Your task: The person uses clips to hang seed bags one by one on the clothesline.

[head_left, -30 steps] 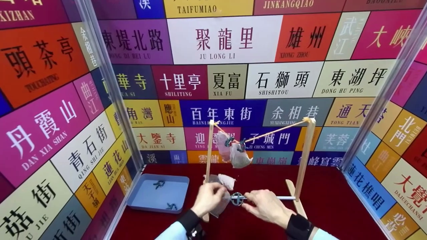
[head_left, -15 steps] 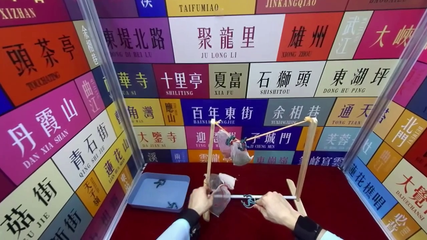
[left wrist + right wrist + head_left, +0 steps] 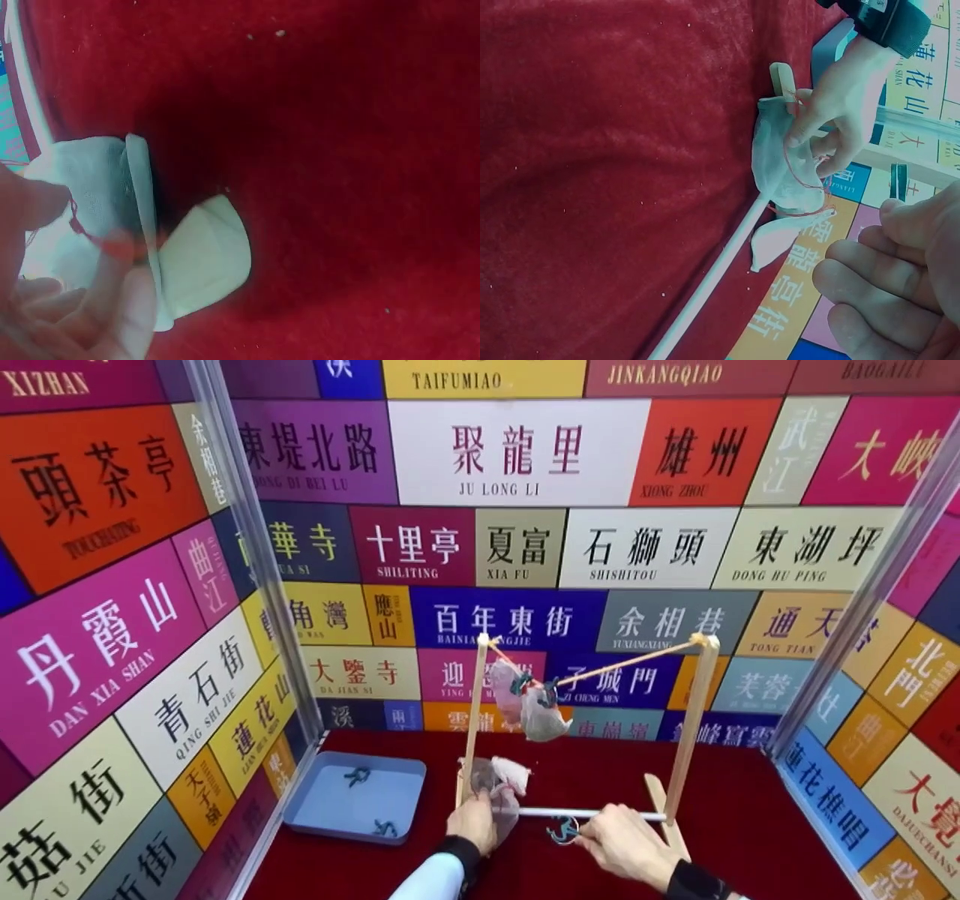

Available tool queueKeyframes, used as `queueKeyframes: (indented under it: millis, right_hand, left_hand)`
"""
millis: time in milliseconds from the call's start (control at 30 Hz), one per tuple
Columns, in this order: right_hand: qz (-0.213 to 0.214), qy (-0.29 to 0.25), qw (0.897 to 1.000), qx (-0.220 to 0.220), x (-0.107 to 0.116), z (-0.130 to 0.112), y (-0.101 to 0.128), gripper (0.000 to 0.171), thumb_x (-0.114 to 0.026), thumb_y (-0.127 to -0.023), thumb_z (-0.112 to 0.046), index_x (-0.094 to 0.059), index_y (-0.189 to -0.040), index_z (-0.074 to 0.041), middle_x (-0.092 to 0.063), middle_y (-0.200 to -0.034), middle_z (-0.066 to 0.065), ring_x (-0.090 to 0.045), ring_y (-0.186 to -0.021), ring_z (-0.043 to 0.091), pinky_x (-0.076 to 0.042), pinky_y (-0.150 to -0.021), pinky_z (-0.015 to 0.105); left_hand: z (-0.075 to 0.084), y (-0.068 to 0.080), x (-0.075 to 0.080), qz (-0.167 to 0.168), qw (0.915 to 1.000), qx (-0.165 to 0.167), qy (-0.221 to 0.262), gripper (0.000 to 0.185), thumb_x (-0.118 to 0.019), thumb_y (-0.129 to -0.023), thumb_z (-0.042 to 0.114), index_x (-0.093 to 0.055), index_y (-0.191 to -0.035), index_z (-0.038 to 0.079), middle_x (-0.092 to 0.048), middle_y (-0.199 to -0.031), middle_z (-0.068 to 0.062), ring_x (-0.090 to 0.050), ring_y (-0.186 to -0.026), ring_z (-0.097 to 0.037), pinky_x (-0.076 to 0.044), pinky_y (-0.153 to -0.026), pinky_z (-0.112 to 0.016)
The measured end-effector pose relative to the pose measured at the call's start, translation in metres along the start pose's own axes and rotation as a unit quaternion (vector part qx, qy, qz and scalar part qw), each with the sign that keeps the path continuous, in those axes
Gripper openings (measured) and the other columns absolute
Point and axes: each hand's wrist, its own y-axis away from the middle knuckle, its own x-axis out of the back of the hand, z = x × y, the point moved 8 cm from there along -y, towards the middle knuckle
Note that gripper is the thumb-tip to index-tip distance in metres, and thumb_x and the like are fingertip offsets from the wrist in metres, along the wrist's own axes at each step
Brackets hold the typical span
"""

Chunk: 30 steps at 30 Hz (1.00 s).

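Tray: I see a blue tray (image 3: pixel 322 817) well to the left of my left fingers, on the red tabletop (image 3: pixel 750 810), with two teal clips (image 3: pixel 358 775) lying in it.

Left hand: my left hand (image 3: pixel 474 822) sits at the foot of the rack's left post. Its fingers (image 3: pixel 810 124) are curled and pinch the top of a small gauze pouch (image 3: pixel 780 161) that has a red drawstring. In the left wrist view the fingertips (image 3: pixel 34 202) press into the gauze.

Pouch: it hangs from my left fingers, draped against the white bar (image 3: pixel 600 814) at its left end, with a second pale pouch (image 3: pixel 510 771) just behind it on the tabletop.

Rack: a wooden frame (image 3: pixel 694 720) stands straight ahead of both hands, the white bar running low between its posts just beyond my fingers. A tan cord (image 3: pixel 630 660) sags between the post tops, well above my fingers, and two more pouches (image 3: pixel 529 709) hang from it near the left post, each held by a teal clip.

Right hand: my right hand (image 3: pixel 626 844) is just right of the left, near the middle of the bar. Its fingers are curled and pinch a teal clip (image 3: pixel 561 831) just below the bar; I cannot tell whether the clip touches the bar.

Walls: panels of coloured street-name signs (image 3: pixel 517 450) stand behind and to both sides.
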Motion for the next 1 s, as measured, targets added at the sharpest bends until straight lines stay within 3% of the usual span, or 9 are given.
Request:
queueKeyframes:
  millis: [133, 267, 367, 533, 700, 833, 933, 1000]
  right_hand:
    - [-0.005, -0.008, 1.000, -0.020, -0.002, 0.001, 0.005, 0.031, -0.083, -0.090, -0.017, -0.068, -0.065, -0.027, -0.048, -0.054, -0.022, -0.037, -0.049, -0.009, -0.033, -0.048, 0.016]
    - [0.005, 0.026, 0.998, -0.052, 0.012, 0.011, -0.002, 0.016, -0.083, -0.089, -0.019, -0.079, -0.075, -0.024, -0.063, -0.062, -0.016, -0.049, -0.051, -0.001, -0.040, -0.047, 0.022]
    - [0.021, 0.067, 0.995, -0.066, 0.032, 0.019, -0.013, 0.011, -0.082, -0.089, -0.019, -0.080, -0.080, -0.025, -0.067, -0.066, -0.013, -0.057, -0.052, 0.007, -0.043, -0.044, 0.028]
    - [0.029, 0.120, 0.991, -0.060, 0.074, 0.027, -0.037, 0.023, -0.077, -0.093, -0.016, -0.066, -0.072, -0.020, -0.061, -0.064, -0.009, -0.056, -0.051, 0.014, -0.047, -0.043, 0.033]
    - [0.039, 0.196, 0.979, -0.042, 0.131, 0.029, -0.063, 0.019, -0.070, -0.090, -0.007, -0.063, -0.074, -0.015, -0.059, -0.064, -0.003, -0.051, -0.049, 0.016, -0.046, -0.040, 0.035]
    - [0.082, 0.253, 0.964, -0.019, 0.173, 0.025, -0.088, 0.018, -0.071, -0.089, -0.006, -0.063, -0.073, -0.011, -0.057, -0.062, 0.002, -0.048, -0.046, 0.018, -0.046, -0.039, 0.039]
    - [0.087, 0.287, 0.954, -0.019, 0.190, 0.026, -0.109, 0.019, -0.073, -0.087, -0.004, -0.064, -0.071, -0.007, -0.057, -0.060, 0.006, -0.052, -0.047, 0.026, -0.047, -0.040, 0.046]
    - [0.060, 0.302, 0.951, -0.033, 0.193, 0.030, -0.123, 0.016, -0.072, -0.082, 0.000, -0.065, -0.069, -0.006, -0.059, -0.060, 0.009, -0.056, -0.050, 0.031, -0.049, -0.042, 0.050]
  left_hand:
    - [0.001, 0.006, 0.005, 0.002, 0.9998, -0.016, 0.007, 0.019, -0.084, -0.079, 0.021, -0.069, -0.082, 0.012, -0.073, -0.078, -0.009, -0.073, -0.074, -0.031, -0.060, -0.062, -0.048]
    - [0.013, 0.004, 0.025, 0.011, 0.9981, -0.060, 0.004, 0.023, -0.080, -0.083, 0.026, -0.069, -0.065, 0.019, -0.072, -0.070, -0.003, -0.071, -0.068, -0.028, -0.058, -0.057, -0.046]
    - [0.029, 0.002, 0.045, 0.016, 0.9948, -0.101, -0.008, 0.016, -0.079, -0.084, 0.024, -0.074, -0.069, 0.020, -0.072, -0.071, -0.002, -0.071, -0.067, -0.027, -0.057, -0.056, -0.045]
    - [0.063, -0.001, 0.072, 0.035, 0.9898, -0.138, -0.009, 0.013, -0.077, -0.088, 0.025, -0.074, -0.076, 0.021, -0.071, -0.069, -0.001, -0.070, -0.063, -0.026, -0.055, -0.052, -0.043]
    - [0.101, -0.008, 0.097, 0.065, 0.9877, -0.141, -0.015, 0.017, -0.074, -0.091, 0.025, -0.070, -0.075, 0.022, -0.072, -0.069, 0.002, -0.069, -0.059, -0.024, -0.053, -0.049, -0.041]
    - [0.130, -0.016, 0.115, 0.066, 0.9877, -0.141, 0.009, 0.015, -0.071, -0.093, 0.024, -0.072, -0.078, 0.022, -0.072, -0.069, 0.004, -0.066, -0.057, -0.019, -0.052, -0.049, -0.035]
    - [0.145, -0.027, 0.127, 0.068, 0.9879, -0.131, 0.047, 0.017, -0.070, -0.095, 0.025, -0.072, -0.079, 0.022, -0.071, -0.069, 0.003, -0.066, -0.057, -0.017, -0.051, -0.048, -0.031]
    - [0.151, -0.035, 0.135, 0.077, 0.9877, -0.116, 0.071, 0.021, -0.070, -0.097, 0.029, -0.072, -0.077, 0.023, -0.072, -0.069, 0.001, -0.068, -0.059, -0.020, -0.051, -0.049, -0.033]
